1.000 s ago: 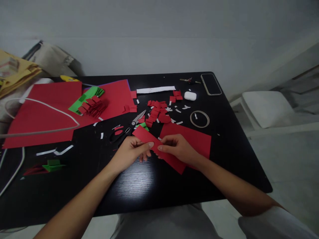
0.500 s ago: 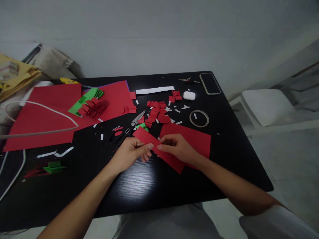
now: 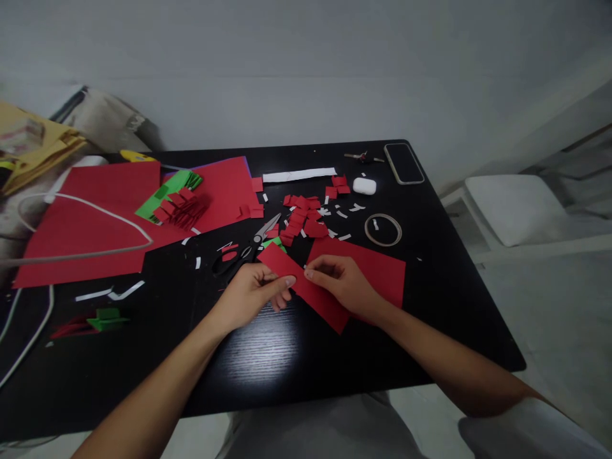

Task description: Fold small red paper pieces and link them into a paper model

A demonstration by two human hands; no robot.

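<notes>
A red paper strip (image 3: pixel 319 302) slants over the middle of the black table, pinched between the thumb and fingers of my left hand (image 3: pixel 253 293). My right hand (image 3: pixel 342 280) is closed at the strip's upper right edge, thumb against the fingertips; whatever it pinches is too small to make out. Beneath my right hand lies a larger red sheet (image 3: pixel 382 271). Open-bladed scissors (image 3: pixel 259 238) rest just beyond my left hand. Small folded red pieces (image 3: pixel 299 217) are heaped beyond both hands, with white scraps (image 3: pixel 342 214) around them.
Red sheets (image 3: pixel 105 223), folded green paper (image 3: pixel 162 194) and a pale cable (image 3: pixel 105 212) occupy the left. Toward the back right are a phone (image 3: pixel 404 163), keys (image 3: pixel 363 157), a white case (image 3: pixel 364 185) and a tape roll (image 3: pixel 383 229). A white stool (image 3: pixel 514 207) stands beyond the right edge.
My right hand's fingertips have shifted slightly off the strip's face to its edge, and the strip's lower end has moved a little left. My left hand keeps its hold.
</notes>
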